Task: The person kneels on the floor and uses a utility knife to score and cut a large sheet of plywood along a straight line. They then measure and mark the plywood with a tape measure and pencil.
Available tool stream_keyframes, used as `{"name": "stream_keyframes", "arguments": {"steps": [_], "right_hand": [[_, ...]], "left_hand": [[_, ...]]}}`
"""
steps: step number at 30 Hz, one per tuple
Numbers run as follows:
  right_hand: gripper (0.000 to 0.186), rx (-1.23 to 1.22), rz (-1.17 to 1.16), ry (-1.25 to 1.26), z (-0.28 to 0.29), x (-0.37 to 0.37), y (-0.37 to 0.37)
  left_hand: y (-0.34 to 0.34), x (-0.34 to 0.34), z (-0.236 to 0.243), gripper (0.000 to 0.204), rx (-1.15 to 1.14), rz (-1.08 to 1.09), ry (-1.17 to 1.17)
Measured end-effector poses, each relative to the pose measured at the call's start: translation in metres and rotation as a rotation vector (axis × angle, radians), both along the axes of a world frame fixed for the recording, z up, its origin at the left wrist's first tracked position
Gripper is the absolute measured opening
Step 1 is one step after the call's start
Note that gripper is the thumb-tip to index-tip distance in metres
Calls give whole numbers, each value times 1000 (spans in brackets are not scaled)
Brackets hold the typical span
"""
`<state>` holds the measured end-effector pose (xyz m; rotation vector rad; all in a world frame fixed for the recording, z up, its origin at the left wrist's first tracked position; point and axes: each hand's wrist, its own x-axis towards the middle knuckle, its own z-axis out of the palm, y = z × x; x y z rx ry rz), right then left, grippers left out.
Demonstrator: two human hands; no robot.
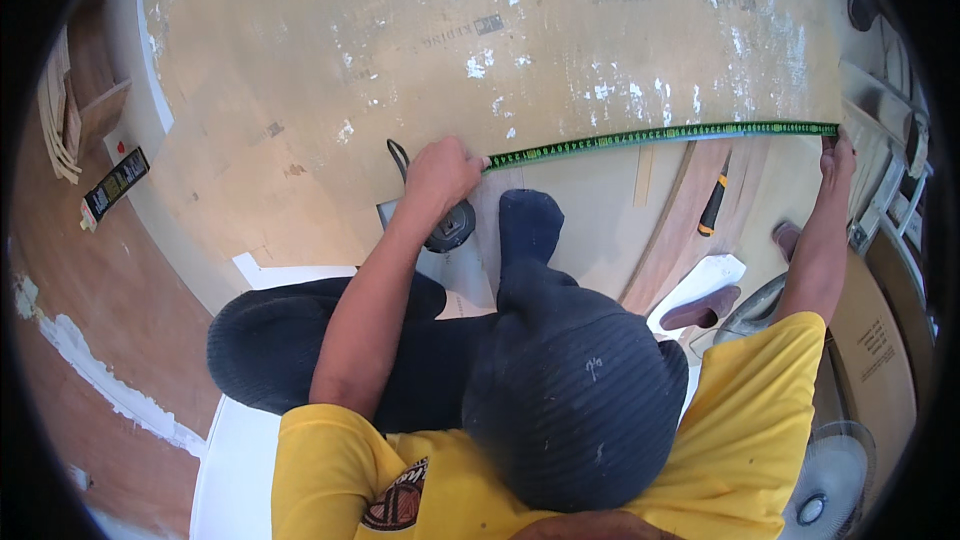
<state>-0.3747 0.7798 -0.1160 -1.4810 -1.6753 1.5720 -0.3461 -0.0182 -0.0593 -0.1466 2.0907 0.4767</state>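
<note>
A green tape measure blade with dark markings is drawn out along the near edge of a large tan sheet scuffed with white. My left hand is closed on the blade at its left end. The round black tape measure case sits just below that hand, and a dark strap loops beside the wrist. At the sheet's right edge, my right hand pinches the far end of the blade. The fingertips of both hands are partly hidden.
A tool with a black and orange handle lies on wooden boards. Nearby are a brown shoe, a fan and a cardboard box. A dark tube-like pack and wood strips lie left.
</note>
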Motion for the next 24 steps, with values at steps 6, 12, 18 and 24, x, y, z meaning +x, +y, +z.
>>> {"name": "stream_keyframes", "arguments": {"steps": [6,12,18,24], "right_hand": [[18,1,25,-22,0,1,-12],[24,66,18,-142,-2,4,-21],[27,566,-23,-385,-5,9,-41],[30,332,-114,-46,22,-47,-79]], "left_hand": [[1,-2,5,40,-4,5,-27],[0,-6,7,39,20,-14,-66],[-10,-33,27,43,282,-199,8],[-8,-76,36,40,291,62,123]]}}
